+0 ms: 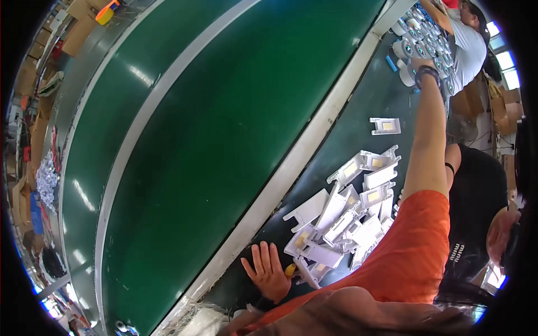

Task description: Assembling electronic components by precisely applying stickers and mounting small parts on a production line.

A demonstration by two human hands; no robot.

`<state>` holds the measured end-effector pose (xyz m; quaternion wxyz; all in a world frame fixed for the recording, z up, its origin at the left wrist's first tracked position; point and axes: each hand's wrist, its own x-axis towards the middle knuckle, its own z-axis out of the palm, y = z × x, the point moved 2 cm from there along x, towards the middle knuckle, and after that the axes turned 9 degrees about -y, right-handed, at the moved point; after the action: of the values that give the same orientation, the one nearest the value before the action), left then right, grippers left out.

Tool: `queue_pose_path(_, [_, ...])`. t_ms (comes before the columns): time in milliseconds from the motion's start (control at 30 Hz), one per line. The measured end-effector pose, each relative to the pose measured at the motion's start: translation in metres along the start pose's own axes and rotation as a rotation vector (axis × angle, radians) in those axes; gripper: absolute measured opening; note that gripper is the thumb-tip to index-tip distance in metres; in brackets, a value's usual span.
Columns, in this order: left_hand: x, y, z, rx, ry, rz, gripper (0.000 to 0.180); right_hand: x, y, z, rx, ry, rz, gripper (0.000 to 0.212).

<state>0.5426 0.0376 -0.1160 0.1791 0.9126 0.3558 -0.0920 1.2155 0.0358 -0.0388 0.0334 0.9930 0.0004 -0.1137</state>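
Note:
My left hand (270, 275) lies with its fingers spread on the dark table edge, beside a heap of white plastic housings (336, 224). It holds nothing. A small yellow piece (290, 269) shows between this hand and the heap. My right arm, in an orange sleeve, stretches far forward along the table. At its end my right hand (421, 63), with dark bands at the wrist, is at the near side of a group of white round parts (421, 49). It seems to touch a white cylinder (407, 76); its fingers are too small and hidden to tell their grip.
A green conveyor belt (224, 123) with a pale metal rail (291, 159) runs along the left. One white housing (385, 126) lies apart from the heap. A person in white (469, 47) works at the far right; another in black (476, 207) is close on my right.

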Motion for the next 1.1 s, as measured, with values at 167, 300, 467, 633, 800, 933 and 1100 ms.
queue_pose_path(167, [0.003, 0.001, -0.004, 0.014, 0.007, 0.011, 0.069, 0.128, 0.037, 0.068, -0.338, -0.042, -0.091, 0.058])
queue_pose_path(300, [0.001, 0.000, 0.002, 0.029, 0.026, 0.020, 0.068, 0.125, 0.036, 0.075, -0.205, -0.017, 0.021, 0.062])
queue_pose_path(467, [0.001, 0.004, -0.001, 0.069, 0.014, 0.012, 0.069, 0.046, 0.001, 0.042, -0.120, -0.018, 0.156, 0.074])
queue_pose_path(633, [0.001, 0.001, 0.000, 0.069, 0.015, 0.030, 0.069, 0.031, 0.018, 0.050, 0.251, 0.030, 0.259, 0.080])
queue_pose_path(800, [0.003, 0.001, 0.002, 0.085, 0.041, 0.029, 0.066, -0.008, -0.002, 0.060, 0.445, 0.067, 0.326, 0.076])
queue_pose_path(933, [0.007, 0.005, -0.002, 0.048, 0.114, 0.031, 0.057, 0.019, 0.013, 0.082, 0.265, 0.189, 0.286, 0.073])
queue_pose_path(1100, [0.007, 0.003, 0.002, 0.221, 0.126, 0.013, 0.043, -0.023, 0.026, 0.018, 0.429, 0.401, 0.141, 0.053])
